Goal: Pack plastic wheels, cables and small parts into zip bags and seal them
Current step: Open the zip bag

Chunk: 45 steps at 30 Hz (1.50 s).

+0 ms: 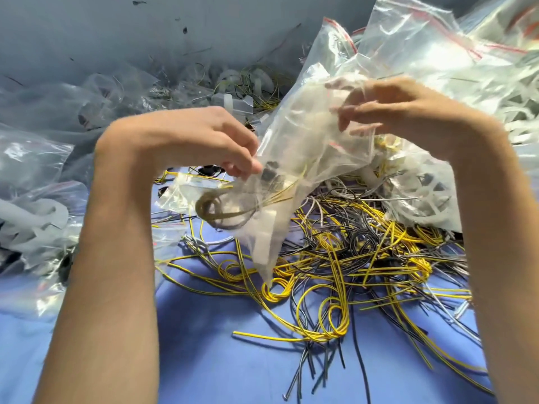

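Fingers of the left hand are curled and pinch the left side of the zip bag. The bag hangs in the air between both hands, its long side slanting up to the right, with a cable coil and small parts inside. The right hand pinches the top edge, so it is likely nearer the mouth to seal.

L hand pinching, R hand gripping
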Each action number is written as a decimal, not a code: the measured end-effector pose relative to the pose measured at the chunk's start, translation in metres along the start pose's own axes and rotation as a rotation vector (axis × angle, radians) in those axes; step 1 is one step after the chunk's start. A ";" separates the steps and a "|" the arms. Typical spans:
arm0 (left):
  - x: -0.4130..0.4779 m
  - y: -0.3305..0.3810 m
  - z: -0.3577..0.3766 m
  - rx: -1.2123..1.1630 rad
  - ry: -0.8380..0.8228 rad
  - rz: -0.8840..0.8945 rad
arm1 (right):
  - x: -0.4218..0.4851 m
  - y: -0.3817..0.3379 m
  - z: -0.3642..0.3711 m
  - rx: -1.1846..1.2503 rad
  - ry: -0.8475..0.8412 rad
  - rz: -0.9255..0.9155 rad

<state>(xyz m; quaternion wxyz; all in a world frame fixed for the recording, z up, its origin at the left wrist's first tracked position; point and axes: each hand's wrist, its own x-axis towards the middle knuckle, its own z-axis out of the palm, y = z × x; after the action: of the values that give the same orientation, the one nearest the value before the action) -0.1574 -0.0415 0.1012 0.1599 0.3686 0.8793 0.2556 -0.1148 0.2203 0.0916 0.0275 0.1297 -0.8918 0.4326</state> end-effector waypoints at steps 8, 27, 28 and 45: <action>-0.011 0.008 -0.004 -0.113 -0.012 0.001 | -0.001 0.002 -0.005 0.190 0.033 0.011; -0.010 -0.018 -0.014 -0.049 0.299 -0.192 | -0.004 0.004 -0.004 0.149 -0.100 0.133; -0.009 -0.023 -0.016 0.026 0.337 -0.214 | -0.003 0.002 -0.002 0.160 -0.103 0.121; 0.037 0.007 0.028 0.275 0.107 -0.014 | 0.031 0.011 0.075 -0.762 -0.501 0.120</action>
<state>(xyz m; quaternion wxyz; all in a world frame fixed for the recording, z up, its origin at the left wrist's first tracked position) -0.1653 -0.0009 0.0792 0.0626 0.3667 0.9159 0.1507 -0.1430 0.1620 0.0414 -0.1684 0.1592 -0.9723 0.0298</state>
